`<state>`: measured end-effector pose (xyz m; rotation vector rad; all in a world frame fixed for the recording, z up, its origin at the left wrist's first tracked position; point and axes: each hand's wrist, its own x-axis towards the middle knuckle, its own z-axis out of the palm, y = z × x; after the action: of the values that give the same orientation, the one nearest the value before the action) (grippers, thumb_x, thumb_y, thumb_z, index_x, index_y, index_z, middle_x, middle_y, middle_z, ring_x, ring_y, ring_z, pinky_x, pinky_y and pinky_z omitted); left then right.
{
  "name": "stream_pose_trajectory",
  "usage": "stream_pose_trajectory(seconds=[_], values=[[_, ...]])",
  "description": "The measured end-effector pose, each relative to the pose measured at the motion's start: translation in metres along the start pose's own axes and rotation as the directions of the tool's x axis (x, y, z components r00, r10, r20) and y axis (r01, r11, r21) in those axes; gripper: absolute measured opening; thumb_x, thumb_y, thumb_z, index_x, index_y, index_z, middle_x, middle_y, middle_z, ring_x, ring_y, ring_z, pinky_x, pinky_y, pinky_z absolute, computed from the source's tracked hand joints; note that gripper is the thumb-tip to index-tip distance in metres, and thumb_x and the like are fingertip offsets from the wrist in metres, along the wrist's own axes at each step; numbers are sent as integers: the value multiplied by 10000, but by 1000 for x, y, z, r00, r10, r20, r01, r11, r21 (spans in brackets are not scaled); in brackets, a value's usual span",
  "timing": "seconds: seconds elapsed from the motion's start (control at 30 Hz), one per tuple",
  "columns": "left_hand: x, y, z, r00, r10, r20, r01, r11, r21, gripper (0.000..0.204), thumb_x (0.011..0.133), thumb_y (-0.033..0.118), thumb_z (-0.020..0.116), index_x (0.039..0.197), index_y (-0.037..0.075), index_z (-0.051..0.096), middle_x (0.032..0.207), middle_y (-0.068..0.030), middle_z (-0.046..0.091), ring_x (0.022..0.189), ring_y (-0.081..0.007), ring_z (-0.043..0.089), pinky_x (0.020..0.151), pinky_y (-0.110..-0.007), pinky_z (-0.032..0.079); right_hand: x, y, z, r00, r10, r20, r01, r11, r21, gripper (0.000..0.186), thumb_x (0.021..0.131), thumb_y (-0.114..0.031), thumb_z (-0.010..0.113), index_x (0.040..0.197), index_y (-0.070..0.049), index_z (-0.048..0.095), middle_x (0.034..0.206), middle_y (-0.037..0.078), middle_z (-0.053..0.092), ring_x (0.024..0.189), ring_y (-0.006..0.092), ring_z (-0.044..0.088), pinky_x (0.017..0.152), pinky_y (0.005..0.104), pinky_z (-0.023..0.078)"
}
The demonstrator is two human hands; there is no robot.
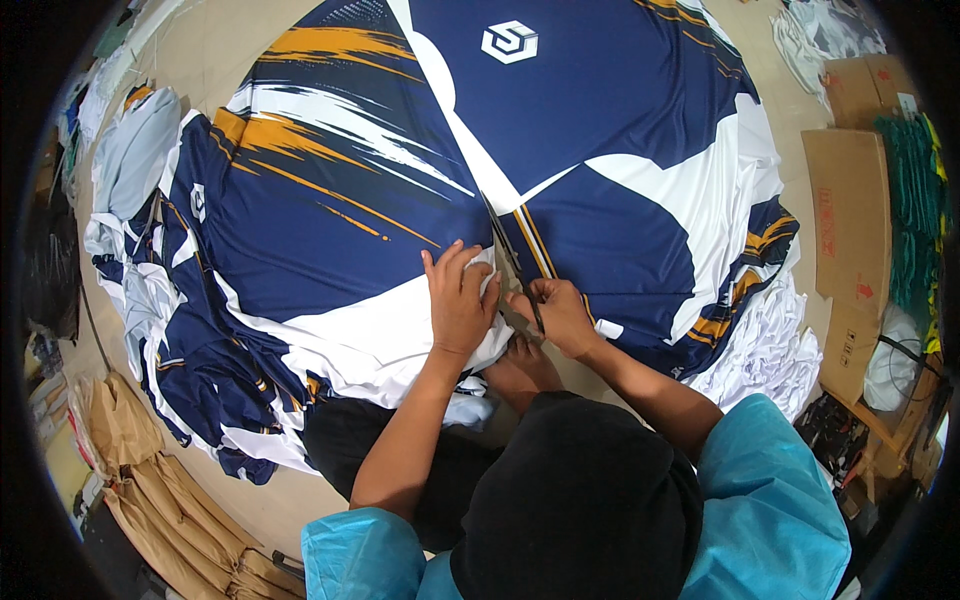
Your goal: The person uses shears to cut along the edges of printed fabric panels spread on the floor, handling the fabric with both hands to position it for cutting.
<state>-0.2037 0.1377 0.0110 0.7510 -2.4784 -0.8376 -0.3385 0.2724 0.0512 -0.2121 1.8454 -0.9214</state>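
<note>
Head cam, clock taken from pic centre: L hand point(462, 303) sits just off centre twd 9, palm down on the white edge point(350, 335) of the L panel point(330, 235). Its fingers are part-bent & a bit apart; can't tell if it pinches the cloth or only presses. R hand point(557, 315), just off centre twd 3, is closed round the handles of dark scissors point(508, 240). Blades pt twd 12, in btwn L panel & R panel point(620, 110); can't tell how far apart they are.

L panel, navy w/ orange & white streaks, fills 10 to 11. R panel, navy w/ a white emblem point(510, 42) near 12, fills 12 to 2. Orange/white stripe point(537, 243) runs just R of the blades. Crumpled navy/white cloth point(215, 370) at 8; white pile point(760, 350) at 3 to 4.

Bare foot point(525, 370) nr 5, just below the hands. Black head cover point(580, 500) at 5, blue sleeves point(770, 500) at 4 & 7. Cardboard box point(848, 220) & green bundle point(908, 210) btwn 2 & 3; brown wrap point(180, 520) at 8; grey cloth point(135, 155) btwn 9 & 10.
</note>
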Motion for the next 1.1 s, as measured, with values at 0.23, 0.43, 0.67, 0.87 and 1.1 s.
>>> stream_pose_trajectory(seconds=[0.23,0.43,0.67,0.87,1.1], values=[[1,0,0,1000,16,-5,-16,1000,-2,186,971,148,791,1095,92,663,1368,-103,631,1429,-399,540,1267,-757,250,3,2,0,1000,2,0,-2,1000,-25,466,886,-410,808,824,50,781,712,135,745,651,165,696,625,370,551],[-1,-1,0,1000,13,-1,-13,1000,3,191,971,154,794,1096,95,662,1372,-103,630,1433,-399,537,1266,-758,249,3,-2,1,1000,7,4,-7,1000,-31,454,878,-405,802,827,46,784,714,134,747,667,162,694,632,364,545],[-1,-1,0,1000,14,5,-14,1000,6,186,975,155,790,1093,94,661,1372,-105,629,1436,-399,534,1267,-759,248,4,2,2,1000,-11,3,11,1000,-8,458,875,-401,802,807,51,771,669,133,711,637,158,668,618,371,532],[0,1,0,1000,9,1,-9,1000,-6,203,957,111,806,1091,90,654,1384,-106,633,1445,-398,530,1288,-737,240,6,5,0,999,-40,-5,40,999,-20,460,886,-397,809,787,50,760,653,123,697,636,137,647,607,374,526],[0,1,-1,1000,11,-4,-11,1000,-5,206,955,119,810,1088,91,656,1386,-104,634,1450,-398,527,1288,-736,239,5,1,-2,999,-38,6,38,999,-31,471,883,-405,823,791,53,759,660,120,699,635,145,641,617,375,525]])
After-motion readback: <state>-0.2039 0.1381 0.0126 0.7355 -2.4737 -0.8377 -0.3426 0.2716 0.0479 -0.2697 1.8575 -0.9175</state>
